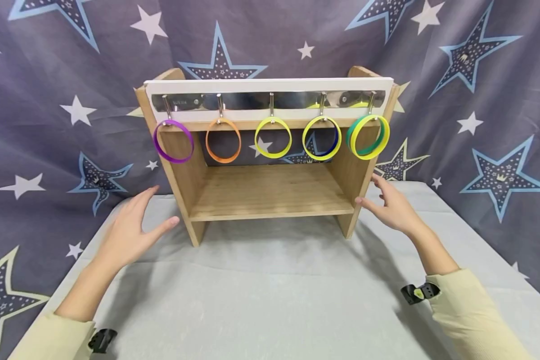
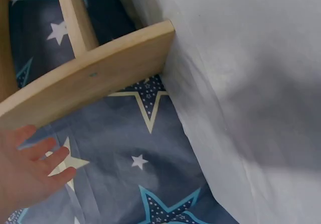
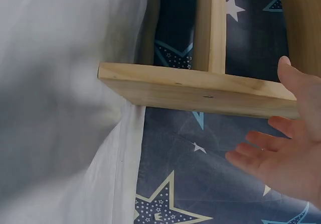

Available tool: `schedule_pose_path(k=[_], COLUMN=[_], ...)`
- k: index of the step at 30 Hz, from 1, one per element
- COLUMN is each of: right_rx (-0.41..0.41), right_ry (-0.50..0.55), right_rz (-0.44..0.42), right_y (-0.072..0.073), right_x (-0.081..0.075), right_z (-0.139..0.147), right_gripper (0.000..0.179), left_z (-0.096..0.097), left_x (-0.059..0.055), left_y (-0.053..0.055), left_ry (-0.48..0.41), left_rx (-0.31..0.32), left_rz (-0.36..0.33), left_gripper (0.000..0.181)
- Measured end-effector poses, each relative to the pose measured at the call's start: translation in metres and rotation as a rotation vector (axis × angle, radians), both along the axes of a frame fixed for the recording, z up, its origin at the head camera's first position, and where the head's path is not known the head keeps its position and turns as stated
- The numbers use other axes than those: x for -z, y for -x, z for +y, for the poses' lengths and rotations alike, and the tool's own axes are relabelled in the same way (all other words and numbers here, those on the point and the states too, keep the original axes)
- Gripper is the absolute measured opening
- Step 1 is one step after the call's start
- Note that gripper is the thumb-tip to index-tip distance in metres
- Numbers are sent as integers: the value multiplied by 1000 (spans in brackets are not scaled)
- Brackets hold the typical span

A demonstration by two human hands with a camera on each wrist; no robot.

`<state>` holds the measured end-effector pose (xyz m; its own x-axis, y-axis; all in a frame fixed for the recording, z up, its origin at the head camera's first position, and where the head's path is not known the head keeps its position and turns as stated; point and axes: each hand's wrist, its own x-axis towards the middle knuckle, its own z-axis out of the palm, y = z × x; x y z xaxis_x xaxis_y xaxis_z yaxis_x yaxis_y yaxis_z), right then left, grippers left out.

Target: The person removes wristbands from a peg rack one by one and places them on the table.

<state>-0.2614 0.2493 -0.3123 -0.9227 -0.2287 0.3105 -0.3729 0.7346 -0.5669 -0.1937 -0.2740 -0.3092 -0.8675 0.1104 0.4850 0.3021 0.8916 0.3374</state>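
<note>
A small wooden shelf (image 1: 274, 192) stands on the cloth-covered table. Across its front a white board (image 1: 252, 85) carries a metal strip (image 1: 247, 101) with several hooks. Rings hang there: purple (image 1: 192, 145), orange (image 1: 225, 160), yellow (image 1: 273, 156), yellow paired with dark blue (image 1: 333, 150), and yellow (image 1: 384, 145) paired with green (image 1: 352, 142). My left hand (image 1: 126, 235), fingers spread, is beside the left side panel and holds nothing. My right hand (image 1: 393, 207) is at the right panel (image 3: 200, 91), its thumb overlapping the front edge and its fingers on the outer side.
Dark star-patterned fabric (image 1: 103, 65) hangs behind and along both sides. Grey cloth (image 1: 270, 300) covers the table in front of the shelf. Each forearm, in a pale sleeve (image 1: 472, 310), wears a black wrist strap (image 1: 102, 341).
</note>
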Motion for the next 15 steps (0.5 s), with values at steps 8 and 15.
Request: schedule_pose_path(k=[8,15], right_rx=[-48,-51], right_ry=[138,204], right_rz=[31,2], right_y=[4,7], right_x=[-2,-4], right_z=[-1,-2], right_gripper=[62,59], left_z=[12,22], left_x=[-4,-8], left_y=[-5,-11], left_ry=[-115,-163], left_rx=[21,22], left_rz=[8,74], left_gripper=[73,65])
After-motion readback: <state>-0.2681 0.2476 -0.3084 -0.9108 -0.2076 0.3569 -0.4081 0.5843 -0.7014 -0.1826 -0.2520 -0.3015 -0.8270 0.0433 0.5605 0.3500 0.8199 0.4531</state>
